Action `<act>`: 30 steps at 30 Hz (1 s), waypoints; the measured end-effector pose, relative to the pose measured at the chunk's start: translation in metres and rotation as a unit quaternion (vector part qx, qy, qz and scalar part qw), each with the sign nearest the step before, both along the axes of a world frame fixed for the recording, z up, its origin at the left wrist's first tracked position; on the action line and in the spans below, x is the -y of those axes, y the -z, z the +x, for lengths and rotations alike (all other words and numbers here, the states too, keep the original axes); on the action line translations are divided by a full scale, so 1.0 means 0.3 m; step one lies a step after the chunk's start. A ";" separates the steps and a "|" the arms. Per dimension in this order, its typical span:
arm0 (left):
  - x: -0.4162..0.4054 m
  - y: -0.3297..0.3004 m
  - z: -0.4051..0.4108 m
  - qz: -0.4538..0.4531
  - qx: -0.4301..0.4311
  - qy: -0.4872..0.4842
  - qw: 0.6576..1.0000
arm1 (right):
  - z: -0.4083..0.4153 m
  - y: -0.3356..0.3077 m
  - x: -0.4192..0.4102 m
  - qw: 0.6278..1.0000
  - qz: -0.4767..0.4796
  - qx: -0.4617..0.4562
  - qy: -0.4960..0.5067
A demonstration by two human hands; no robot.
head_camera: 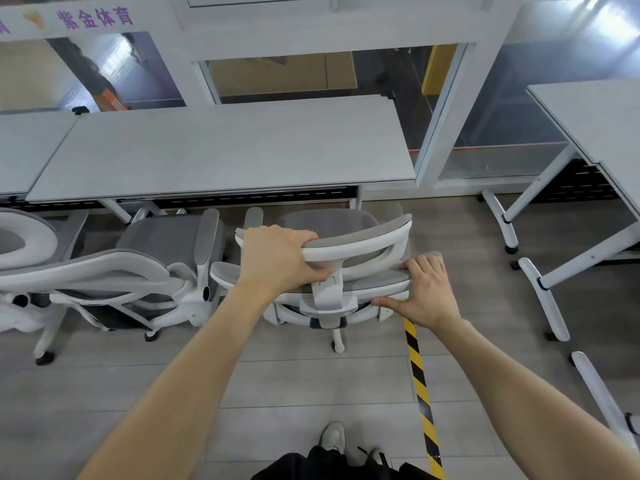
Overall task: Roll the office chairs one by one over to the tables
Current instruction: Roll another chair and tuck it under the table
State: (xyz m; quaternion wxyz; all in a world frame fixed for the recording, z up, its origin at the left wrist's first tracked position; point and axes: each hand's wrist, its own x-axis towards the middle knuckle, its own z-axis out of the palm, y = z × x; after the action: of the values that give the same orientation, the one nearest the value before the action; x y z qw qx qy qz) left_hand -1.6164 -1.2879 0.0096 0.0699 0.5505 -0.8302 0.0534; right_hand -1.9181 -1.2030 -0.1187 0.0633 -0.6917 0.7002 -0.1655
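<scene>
Feet and dark trousers at the bottom edge of the view, standing on the grey plank floor [311, 382] just left of a yellow-black tape line [420, 386].

Both arms reach forward to the office chair [332, 299] (grey mesh, white frame), seen from behind. Left hand [277, 258] is wrapped over the left end of the headrest [360, 242], fingers curled under its white frame: a closed grip. Right hand [427, 289] lies on the right end of the backrest top, fingers over the edge and thumb stretched along the lower rail; more a flat push contact than a full clasp.

Chair position: seat already close to the front edge of the middle table [221, 147], toward its right corner, seat not clearly under the top. A second chair [156, 271] stands just beside it on the left, and part of a third at the left edge of the view.

Step in hand, as I judge it: final push-in of this chair. Next move calls for a short straight roll forward, keeping clear of the neighbour's armrest and the table leg, then both hands releasing. Another table [595, 119] stands at right, no chair at it in view (likely a later destination).
</scene>
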 end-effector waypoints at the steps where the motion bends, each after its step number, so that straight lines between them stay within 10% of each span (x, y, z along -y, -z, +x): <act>1: 0.005 -0.002 0.002 0.000 -0.001 -0.002 1.000 | 0.002 0.000 0.000 1.000 -0.002 0.000 0.002; 30: -0.277 -0.105 -0.004 0.001 -0.032 -0.028 0.999 | -0.029 -0.092 -0.004 0.989 0.088 -0.097 -0.069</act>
State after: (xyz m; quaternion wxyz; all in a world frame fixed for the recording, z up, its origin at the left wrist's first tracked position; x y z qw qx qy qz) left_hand -1.6175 -1.2047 0.0411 0.0945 0.5753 -0.8116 0.0371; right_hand -1.9267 -1.2018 -0.0910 0.0665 -0.7429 0.6654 -0.0307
